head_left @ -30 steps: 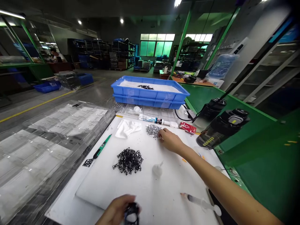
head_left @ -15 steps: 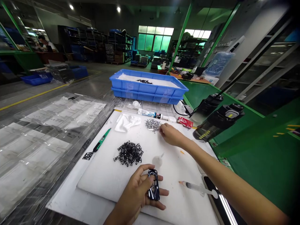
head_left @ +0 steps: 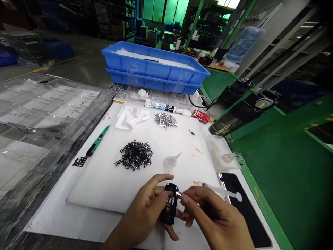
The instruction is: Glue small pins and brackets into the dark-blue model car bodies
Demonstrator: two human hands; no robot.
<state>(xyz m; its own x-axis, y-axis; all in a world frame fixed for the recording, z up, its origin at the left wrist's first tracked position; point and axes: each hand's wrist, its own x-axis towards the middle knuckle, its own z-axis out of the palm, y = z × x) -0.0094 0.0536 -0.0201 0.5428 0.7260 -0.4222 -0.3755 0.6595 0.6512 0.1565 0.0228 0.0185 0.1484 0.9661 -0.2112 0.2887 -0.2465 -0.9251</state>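
Note:
My left hand [head_left: 143,211] cradles a glossy black openwork frame part [head_left: 169,205] in its fingers, above the white foam sheet [head_left: 91,187]. My right hand [head_left: 210,215] pinches a tiny silver metal piece [head_left: 178,193] against the top end of the frame. Behind the hands lie a heap of black clips [head_left: 135,155] and a smaller heap of silver metal pieces [head_left: 165,120]. A plastic syringe [head_left: 218,189] with an orange tip lies just beyond my right fingers.
A squeeze bottle [head_left: 171,161], green utility knife [head_left: 98,145], white cloth [head_left: 131,117], glue tube [head_left: 163,107] and red packet [head_left: 201,115] surround the foam. Stacked blue crates [head_left: 153,66] stand beyond. An acrylic sheet [head_left: 39,128] lies left; a black phone [head_left: 241,208] lies right.
My right hand has moved from beside the silver heap to the black frame, now pinching a small piece. My left hand has turned the frame, and the view has tilted downward.

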